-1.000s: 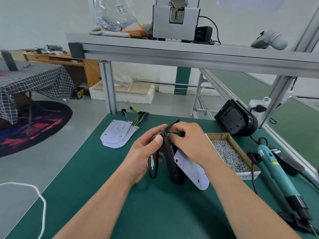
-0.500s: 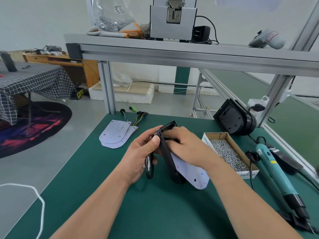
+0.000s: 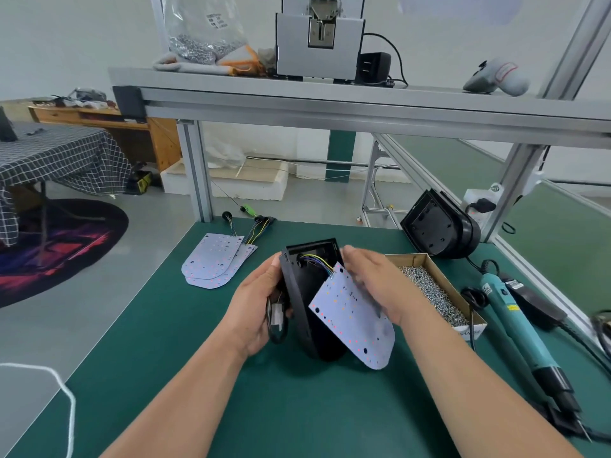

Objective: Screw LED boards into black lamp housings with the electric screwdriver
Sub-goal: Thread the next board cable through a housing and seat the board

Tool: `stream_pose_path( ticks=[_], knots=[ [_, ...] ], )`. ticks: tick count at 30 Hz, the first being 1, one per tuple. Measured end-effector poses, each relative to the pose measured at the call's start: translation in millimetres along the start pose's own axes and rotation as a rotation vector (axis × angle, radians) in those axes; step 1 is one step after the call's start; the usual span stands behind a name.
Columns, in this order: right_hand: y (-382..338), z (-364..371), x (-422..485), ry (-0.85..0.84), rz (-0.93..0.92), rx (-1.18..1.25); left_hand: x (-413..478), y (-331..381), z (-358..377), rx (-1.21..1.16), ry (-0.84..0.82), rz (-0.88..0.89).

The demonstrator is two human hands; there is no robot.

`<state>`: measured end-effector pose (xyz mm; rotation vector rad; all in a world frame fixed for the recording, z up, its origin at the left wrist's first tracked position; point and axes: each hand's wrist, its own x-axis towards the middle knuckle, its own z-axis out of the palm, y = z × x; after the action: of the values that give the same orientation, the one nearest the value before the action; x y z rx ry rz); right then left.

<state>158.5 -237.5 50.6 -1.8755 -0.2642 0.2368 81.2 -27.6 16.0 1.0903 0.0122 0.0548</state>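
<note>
Green table (image 3: 231, 408): black lamp housing (image 3: 305, 302) held on edge at centre. Its long axis is near upright, rounded end down by the mat, square end up and away, cavity facing right. LED board (image 3: 353, 322) hangs out of the cavity on wires, tilted, rounded end pointing down-right. L hand (image 3: 254, 312) fingers wrap the housing's back edge plus a cable. R hand (image 3: 377, 282) is behind the board, fingertips at the housing's top corner; blurred, can't tell grip. Electric screwdriver (image 3: 515, 325) lies far right, apart.

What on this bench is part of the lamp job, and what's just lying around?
Job: black lamp housing, LED board, spare LED boards, box of screws, electric screwdriver, second housing.
Lying about: power adapter, grey handheld device, round rug.
</note>
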Motion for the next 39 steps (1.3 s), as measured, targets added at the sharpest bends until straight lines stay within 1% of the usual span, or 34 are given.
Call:
stream_pose_path(
  ticks=[2, 4, 6, 8, 10, 12, 13, 15, 17, 19, 21, 23, 25, 26, 30, 32, 34, 37, 39],
  knots=[
    [4, -2, -5, -0.117, 0.068, 0.06, 0, 0, 0, -0.019, -0.01, -0.007],
    [4, -3, -10, -0.156, 0.076, 0.185, 0, -2, 1, -0.045, -0.027, -0.012],
    [4, -5, -14, -0.127, 0.066, 0.218, 0, -3, 4, -0.064, -0.003, -0.031],
    [4, -9, -17, -0.077, 0.069, 0.247, 0, -7, 9, -0.034, 0.041, -0.039],
    [2, -17, -22, -0.084, 0.036, 0.203, 1, -9, 11, 0.022, 0.115, -0.027],
    [-3, -23, -31, -0.157, -0.026, 0.093, 3, -12, 10, 0.108, 0.204, 0.002],
    [-3, -23, -34, -0.189, -0.04, 0.063, 4, -13, 9, 0.147, 0.236, 0.032],
    [-2, -23, -37, -0.201, -0.044, 0.054, 4, -16, 10, 0.212, 0.272, 0.113],
    [0, -25, -40, -0.191, -0.036, 0.083, 3, -17, 11, 0.332, 0.3, 0.199],
    [1, -28, -43, -0.211, -0.017, 0.111, 4, -18, 8, 0.504, 0.315, 0.261],
    [3, -31, -45, -0.218, 0.016, 0.141, 6, -17, 4, 0.688, 0.305, 0.275],
    [6, -34, -47, -0.178, 0.044, 0.175, 6, -15, 3, 0.9, 0.302, 0.27],
    [8, -36, -50, -0.141, 0.04, 0.174, 5, -13, 5, 1.02, 0.277, 0.251],
    [10, -37, -52, -0.117, 0.031, 0.176, 6, -13, 5, 0.995, 0.237, 0.224],
    [11, -39, -59, -0.029, -0.002, 0.217, 1, -12, 8, 0.589, 0.048, 0.009],
    [12, -39, -62, -0.013, -0.028, 0.21, -4, -13, 13, 0.522, -0.066, -0.05],
    [14, -40, -64, 0.019, -0.047, 0.203, -8, -14, 20, 0.64, -0.088, -0.042],
    [17, -46, -62, 0.12, -0.068, 0.227, -9, -14, 24, 1.055, 0.048, 0.061],
    [18, -50, -60, 0.168, -0.071, 0.244, -12, -10, 29, 1.296, 0.113, 0.052]
  ],
)
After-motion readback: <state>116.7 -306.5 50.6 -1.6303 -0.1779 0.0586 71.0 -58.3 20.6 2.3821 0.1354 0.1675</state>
